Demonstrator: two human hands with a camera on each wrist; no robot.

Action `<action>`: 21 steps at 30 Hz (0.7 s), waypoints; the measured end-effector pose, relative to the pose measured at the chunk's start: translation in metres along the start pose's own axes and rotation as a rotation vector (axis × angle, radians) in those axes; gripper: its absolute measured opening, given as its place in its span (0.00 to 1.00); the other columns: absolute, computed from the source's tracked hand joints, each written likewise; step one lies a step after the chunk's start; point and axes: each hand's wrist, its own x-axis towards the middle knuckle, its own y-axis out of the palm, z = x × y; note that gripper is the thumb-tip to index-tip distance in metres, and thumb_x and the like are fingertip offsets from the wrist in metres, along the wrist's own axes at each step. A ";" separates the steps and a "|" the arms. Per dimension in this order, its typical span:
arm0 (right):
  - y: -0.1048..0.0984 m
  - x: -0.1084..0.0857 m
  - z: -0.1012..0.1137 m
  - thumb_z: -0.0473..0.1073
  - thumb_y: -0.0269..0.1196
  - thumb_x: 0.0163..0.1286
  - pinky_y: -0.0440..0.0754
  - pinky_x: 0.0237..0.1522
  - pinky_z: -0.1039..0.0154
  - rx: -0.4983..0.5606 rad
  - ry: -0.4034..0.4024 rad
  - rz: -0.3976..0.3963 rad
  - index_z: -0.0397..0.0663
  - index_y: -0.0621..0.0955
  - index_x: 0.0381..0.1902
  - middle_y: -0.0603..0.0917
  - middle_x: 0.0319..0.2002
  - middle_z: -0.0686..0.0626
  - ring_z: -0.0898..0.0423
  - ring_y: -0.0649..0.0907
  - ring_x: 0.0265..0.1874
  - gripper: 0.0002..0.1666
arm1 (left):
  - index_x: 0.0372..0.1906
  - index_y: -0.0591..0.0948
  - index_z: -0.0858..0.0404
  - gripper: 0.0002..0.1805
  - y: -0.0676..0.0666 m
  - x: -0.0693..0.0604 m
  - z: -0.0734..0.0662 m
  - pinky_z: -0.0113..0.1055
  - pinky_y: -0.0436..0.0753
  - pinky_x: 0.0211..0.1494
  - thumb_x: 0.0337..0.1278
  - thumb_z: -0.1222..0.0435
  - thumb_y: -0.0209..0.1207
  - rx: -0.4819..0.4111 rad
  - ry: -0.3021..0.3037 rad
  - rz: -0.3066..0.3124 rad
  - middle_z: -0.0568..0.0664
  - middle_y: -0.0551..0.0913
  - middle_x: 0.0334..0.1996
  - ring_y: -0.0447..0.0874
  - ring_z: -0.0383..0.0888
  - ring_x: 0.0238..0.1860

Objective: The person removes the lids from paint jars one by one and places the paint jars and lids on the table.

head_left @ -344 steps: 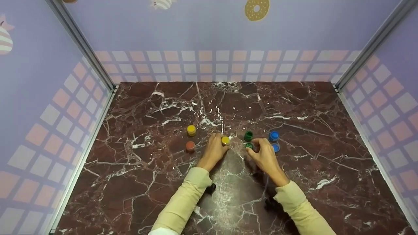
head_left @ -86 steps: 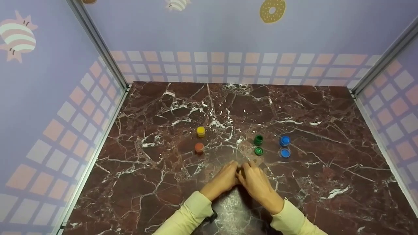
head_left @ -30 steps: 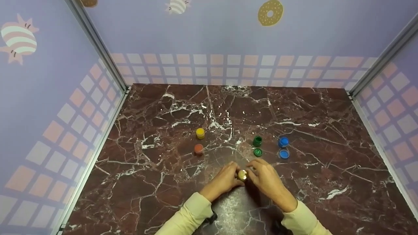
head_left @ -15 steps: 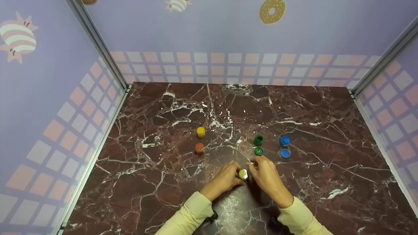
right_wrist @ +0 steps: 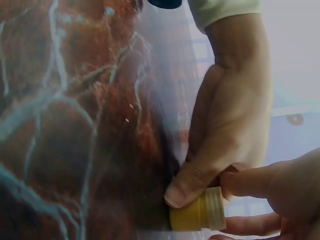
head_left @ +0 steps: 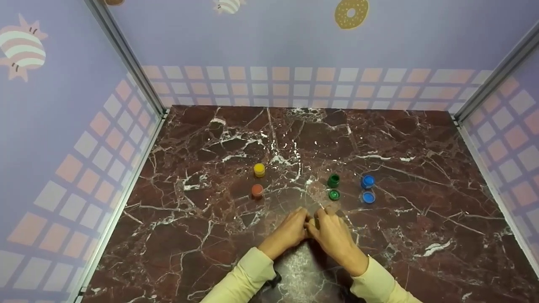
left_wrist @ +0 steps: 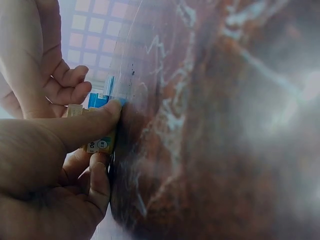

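Head view showed both hands meeting on the near side of the green jar (head_left: 333, 181) and slightly to its left, covering most of what was between them. The right wrist view revealed it: a yellow held jar (right_wrist: 186, 218), upright, its base on or just above the surface (head_left: 168, 235), with a pale lid (right_wrist: 216, 207) on top. The left hand (head_left: 288, 229) pinched the body between thumb and fingers; the right hand (head_left: 334, 237) pinched the lid from either side. Whether the lid had begun to give could not be told.

Just on the near side of the green jar lay a green cap (head_left: 334, 195). To its right stood an open blue jar (head_left: 367, 182), with a blue cap (head_left: 369, 197) to its right and nearer. To its left, well apart, stood a second yellow jar (head_left: 259, 170), slightly farther away, and an orange jar (head_left: 257, 192), nearer; both seemed closed.

Unscrewing this lid was probably the step in hand, since the green and blue jars stood uncapped. The next move seemed to call for a steady left grip, the body kept upright, while the right hand turned the lid free and lifted it clear.
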 end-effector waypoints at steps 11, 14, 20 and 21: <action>0.005 -0.002 -0.002 0.38 0.76 0.59 0.79 0.23 0.44 -0.002 -0.111 -0.022 0.40 0.75 0.29 0.76 0.28 0.44 0.39 0.81 0.21 0.17 | 0.40 0.80 0.66 0.17 0.001 0.000 0.002 0.36 0.81 0.48 0.45 0.72 0.74 -0.022 0.026 -0.010 0.50 0.80 0.37 0.80 0.46 0.39; 0.004 -0.002 -0.002 0.39 0.76 0.60 0.79 0.23 0.43 -0.014 -0.119 -0.011 0.40 0.76 0.30 0.76 0.29 0.43 0.39 0.81 0.22 0.17 | 0.39 0.79 0.67 0.17 0.001 0.000 0.002 0.36 0.81 0.47 0.44 0.72 0.75 -0.021 0.035 -0.018 0.50 0.79 0.35 0.79 0.45 0.38; -0.001 -0.001 -0.002 0.34 0.75 0.58 0.81 0.27 0.43 0.001 -0.150 0.015 0.39 0.80 0.33 0.78 0.32 0.43 0.39 0.83 0.26 0.12 | 0.37 0.78 0.65 0.17 0.001 0.001 0.002 0.36 0.80 0.44 0.42 0.72 0.75 -0.023 0.034 -0.021 0.48 0.76 0.32 0.76 0.44 0.35; -0.001 -0.001 -0.003 0.33 0.74 0.57 0.81 0.28 0.43 0.011 -0.165 0.021 0.39 0.80 0.34 0.78 0.32 0.43 0.39 0.83 0.27 0.12 | 0.36 0.77 0.65 0.17 0.001 0.001 0.002 0.36 0.79 0.43 0.42 0.72 0.75 -0.024 0.034 -0.021 0.47 0.75 0.32 0.76 0.43 0.34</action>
